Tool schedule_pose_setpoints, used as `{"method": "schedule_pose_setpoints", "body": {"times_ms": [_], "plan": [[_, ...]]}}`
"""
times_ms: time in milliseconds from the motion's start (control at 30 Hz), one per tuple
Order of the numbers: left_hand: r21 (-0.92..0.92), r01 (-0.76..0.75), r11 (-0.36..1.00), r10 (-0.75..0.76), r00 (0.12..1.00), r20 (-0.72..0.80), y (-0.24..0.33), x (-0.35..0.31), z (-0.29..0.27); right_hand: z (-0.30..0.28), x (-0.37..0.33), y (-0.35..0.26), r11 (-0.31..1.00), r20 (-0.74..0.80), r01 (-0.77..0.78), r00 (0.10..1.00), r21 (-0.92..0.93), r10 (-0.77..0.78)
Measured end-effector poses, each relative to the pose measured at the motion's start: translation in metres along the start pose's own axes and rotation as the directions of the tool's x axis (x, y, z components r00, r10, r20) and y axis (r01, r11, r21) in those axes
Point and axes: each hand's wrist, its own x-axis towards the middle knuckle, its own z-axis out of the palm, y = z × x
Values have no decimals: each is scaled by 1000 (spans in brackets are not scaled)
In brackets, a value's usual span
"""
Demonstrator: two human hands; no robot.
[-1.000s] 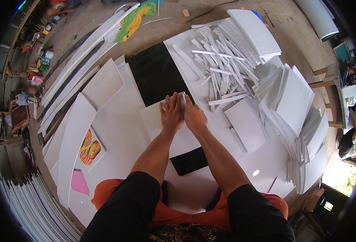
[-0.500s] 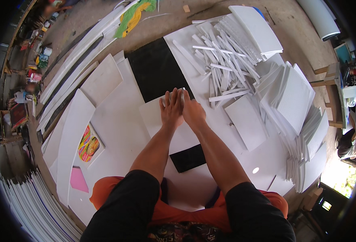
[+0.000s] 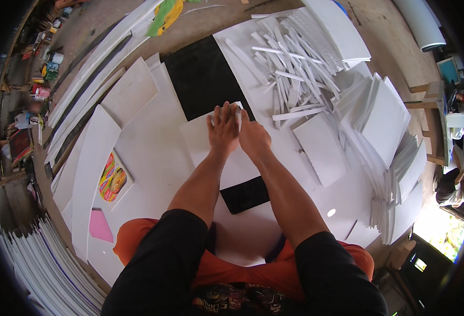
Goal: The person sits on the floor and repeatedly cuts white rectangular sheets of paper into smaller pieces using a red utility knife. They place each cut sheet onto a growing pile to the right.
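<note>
My left hand (image 3: pixel 224 128) lies flat, fingers stretched out, on a white rectangular board (image 3: pixel 196 138). Close against it, my right hand (image 3: pixel 254 138) is closed, and what it grips is hidden under its fingers. A narrow white piece (image 3: pixel 238 107) shows between the two hands at the fingertips. The board rests across a long black mat (image 3: pixel 205 76), whose near end sticks out below the board between my forearms.
Right of the mat lies a heap of white strips (image 3: pixel 295 79), with stacked white sheets (image 3: pixel 382 124) beyond. A loose white panel (image 3: pixel 320 150) sits nearer. Along the left are long curved white boards (image 3: pixel 92 158), a colourful printed piece (image 3: pixel 113 177) and a pink piece (image 3: pixel 100 226).
The whole view has shifted, so the scene sits slightly higher. Both hands stay on the board, and more of the narrow white piece shows between them.
</note>
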Motion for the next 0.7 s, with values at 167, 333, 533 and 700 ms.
{"method": "schedule_pose_setpoints", "body": {"times_ms": [167, 333, 533, 700], "plan": [[-29, 5, 1000, -5, 1000, -7, -1, 1, 2, 1, -16, 7, 999, 33, -7, 999, -31, 8], [-30, -13, 999, 11, 998, -59, -2, 2, 7, 6, -24, 14, 999, 56, -24, 998, -38, 26], [-32, -50, 998, 44, 986, -162, -6, 2, 18, 9, -38, 21, 997, 58, -37, 997, -72, 42], [-21, -65, 998, 58, 974, -218, -10, 3, 26, 16, -51, 27, 996, 47, -40, 998, -79, 43]]}}
